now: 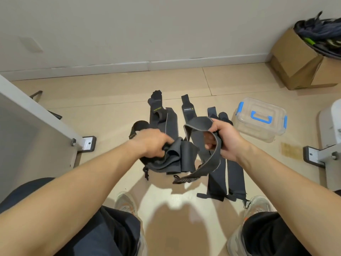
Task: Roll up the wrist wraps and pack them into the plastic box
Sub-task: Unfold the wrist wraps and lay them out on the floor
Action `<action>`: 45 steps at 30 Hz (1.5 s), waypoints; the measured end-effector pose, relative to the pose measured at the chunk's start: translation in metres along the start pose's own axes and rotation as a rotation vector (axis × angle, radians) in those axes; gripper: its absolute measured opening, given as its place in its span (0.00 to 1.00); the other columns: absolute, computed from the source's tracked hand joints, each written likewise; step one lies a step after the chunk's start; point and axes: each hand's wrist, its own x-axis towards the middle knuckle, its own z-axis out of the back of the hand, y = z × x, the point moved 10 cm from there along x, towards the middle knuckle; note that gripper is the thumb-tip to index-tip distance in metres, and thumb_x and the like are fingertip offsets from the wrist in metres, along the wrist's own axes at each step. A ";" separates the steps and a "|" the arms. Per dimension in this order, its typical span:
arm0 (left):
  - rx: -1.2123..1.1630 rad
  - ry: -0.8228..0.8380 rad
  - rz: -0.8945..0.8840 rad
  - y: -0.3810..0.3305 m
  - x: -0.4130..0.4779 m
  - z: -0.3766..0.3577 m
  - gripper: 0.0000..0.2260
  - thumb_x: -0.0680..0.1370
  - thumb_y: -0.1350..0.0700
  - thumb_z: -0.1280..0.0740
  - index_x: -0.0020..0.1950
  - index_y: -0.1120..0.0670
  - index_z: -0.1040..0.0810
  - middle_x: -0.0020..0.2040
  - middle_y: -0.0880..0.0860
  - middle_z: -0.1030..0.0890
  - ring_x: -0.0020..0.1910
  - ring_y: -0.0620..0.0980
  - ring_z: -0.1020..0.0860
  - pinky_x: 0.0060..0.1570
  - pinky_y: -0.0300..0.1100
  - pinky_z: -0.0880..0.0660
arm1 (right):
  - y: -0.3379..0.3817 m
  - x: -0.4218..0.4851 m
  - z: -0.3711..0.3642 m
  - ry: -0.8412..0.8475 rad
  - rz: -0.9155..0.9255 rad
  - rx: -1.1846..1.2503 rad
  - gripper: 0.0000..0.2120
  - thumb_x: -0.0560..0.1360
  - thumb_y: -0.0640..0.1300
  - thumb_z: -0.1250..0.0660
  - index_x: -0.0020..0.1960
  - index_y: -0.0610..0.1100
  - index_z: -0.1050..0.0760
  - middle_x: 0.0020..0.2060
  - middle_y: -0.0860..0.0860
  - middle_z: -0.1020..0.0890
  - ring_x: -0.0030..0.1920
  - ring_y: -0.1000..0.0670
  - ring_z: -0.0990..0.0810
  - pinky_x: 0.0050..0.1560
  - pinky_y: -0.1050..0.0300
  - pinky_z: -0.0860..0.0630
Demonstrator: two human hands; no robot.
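Note:
Several dark grey wrist wraps (216, 174) lie stretched out on the tiled floor in front of me. My right hand (226, 138) is shut on one grey wrap (199, 124), held up in a loop, its tail hanging down to the floor. My left hand (154, 143) grips a crumpled bunch of wraps (173, 157) just above the floor. The clear plastic box (261, 120), with blue clips and handle, sits lid-on to the right of the wraps.
A cardboard box (299, 61) full of dark gear stands at the back right against the wall. White furniture legs with metal feet flank me: the left foot (88, 144) and the right foot (313, 156). My knees and shoes fill the bottom of the view.

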 end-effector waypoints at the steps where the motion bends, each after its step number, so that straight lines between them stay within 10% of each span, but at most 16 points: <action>1: 0.139 0.053 -0.024 -0.010 -0.002 -0.014 0.03 0.76 0.54 0.35 0.47 0.45 0.26 0.46 0.50 0.19 0.50 0.58 0.19 0.40 0.47 0.27 | 0.004 0.001 0.004 -0.028 0.011 0.006 0.15 0.74 0.33 0.47 0.47 0.44 0.24 0.25 0.52 0.28 0.23 0.53 0.31 0.31 0.56 0.36; 6: 0.438 0.185 -0.019 0.001 -0.016 -0.062 0.12 0.80 0.60 0.38 0.60 0.49 0.20 0.56 0.52 0.17 0.55 0.58 0.18 0.41 0.46 0.29 | 0.031 0.003 0.031 -0.155 0.086 0.237 0.12 0.72 0.35 0.47 0.33 0.46 0.35 0.26 0.51 0.37 0.25 0.52 0.41 0.29 0.59 0.43; 16: -0.571 -0.141 0.243 0.066 -0.011 -0.011 0.19 0.73 0.44 0.26 0.58 0.50 0.26 0.48 0.47 0.20 0.48 0.53 0.22 0.45 0.44 0.29 | 0.024 0.038 0.017 -0.201 0.065 -0.281 0.08 0.72 0.34 0.40 0.41 0.45 0.25 0.37 0.46 0.21 0.38 0.44 0.23 0.39 0.55 0.28; 19: -0.763 -0.204 0.246 0.085 -0.022 0.022 0.16 0.72 0.46 0.22 0.57 0.50 0.19 0.48 0.43 0.17 0.48 0.47 0.19 0.44 0.37 0.29 | 0.018 0.061 -0.010 -0.146 0.030 -0.462 0.16 0.69 0.36 0.37 0.56 0.44 0.21 0.45 0.43 0.17 0.44 0.42 0.19 0.43 0.53 0.23; 30: -1.171 -0.217 0.154 0.114 -0.053 0.074 0.09 0.73 0.58 0.22 0.52 0.50 0.17 0.46 0.45 0.12 0.45 0.41 0.15 0.47 0.31 0.21 | -0.013 0.136 -0.084 -0.086 -0.065 -0.750 0.11 0.76 0.39 0.34 0.55 0.33 0.21 0.49 0.37 0.17 0.52 0.38 0.18 0.53 0.45 0.19; 32: -1.226 -0.219 0.129 0.112 -0.048 0.076 0.11 0.71 0.53 0.23 0.52 0.50 0.17 0.47 0.46 0.12 0.47 0.42 0.15 0.50 0.33 0.21 | -0.018 0.121 -0.080 -0.138 -0.038 -0.659 0.15 0.77 0.39 0.35 0.59 0.30 0.22 0.57 0.31 0.19 0.59 0.31 0.20 0.62 0.38 0.23; 39: -1.453 -0.385 0.173 0.104 -0.025 0.086 0.17 0.77 0.43 0.33 0.51 0.57 0.17 0.39 0.47 0.14 0.40 0.43 0.16 0.41 0.35 0.21 | -0.029 0.070 -0.085 0.147 0.028 -0.080 0.18 0.82 0.55 0.38 0.57 0.41 0.20 0.41 0.48 0.17 0.35 0.53 0.20 0.41 0.59 0.24; 45: -1.430 -0.483 0.158 0.087 -0.024 0.109 0.11 0.83 0.51 0.34 0.56 0.57 0.18 0.47 0.50 0.13 0.46 0.46 0.15 0.51 0.40 0.20 | -0.066 0.041 -0.039 0.191 -0.066 -0.790 0.07 0.79 0.37 0.32 0.53 0.40 0.15 0.48 0.49 0.14 0.50 0.51 0.17 0.55 0.59 0.20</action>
